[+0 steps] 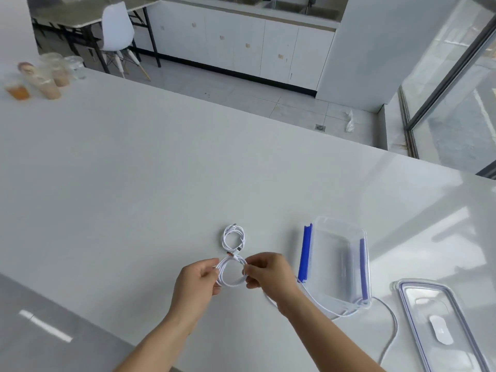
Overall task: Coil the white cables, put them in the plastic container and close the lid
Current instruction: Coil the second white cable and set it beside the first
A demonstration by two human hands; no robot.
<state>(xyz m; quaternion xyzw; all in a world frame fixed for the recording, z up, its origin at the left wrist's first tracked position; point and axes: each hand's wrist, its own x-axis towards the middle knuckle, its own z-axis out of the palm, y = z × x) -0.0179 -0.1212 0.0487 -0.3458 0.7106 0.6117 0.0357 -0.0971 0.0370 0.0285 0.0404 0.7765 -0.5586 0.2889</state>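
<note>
The left hand pinched one side of a half-made coil of white cable, fingers curled on the bunched turns. The right hand pinched the opposite side the same way, so the loop hung between them just above the table. A loose tail ran from under the right wrist, past the front of the container and off toward the near edge. It looked to be the same cable, though the wrist hid the join.

Just beyond the hands a finished coil lay flat on the table. The container stood open just right of the hands, blue clasps swung out, with no cable in it. Its lid lay apart, further right.

The step in hand appeared to be winding the second cable. The next move probably called for the left hand to keep the turns pinched while the right drew in the tail, taking care that it did not snag on the container's corner.

The table was white and glossy. Several drink cups stood at its far left corner. Beyond were a tiled floor, a white chair, white cabinets and a glass door at right.
</note>
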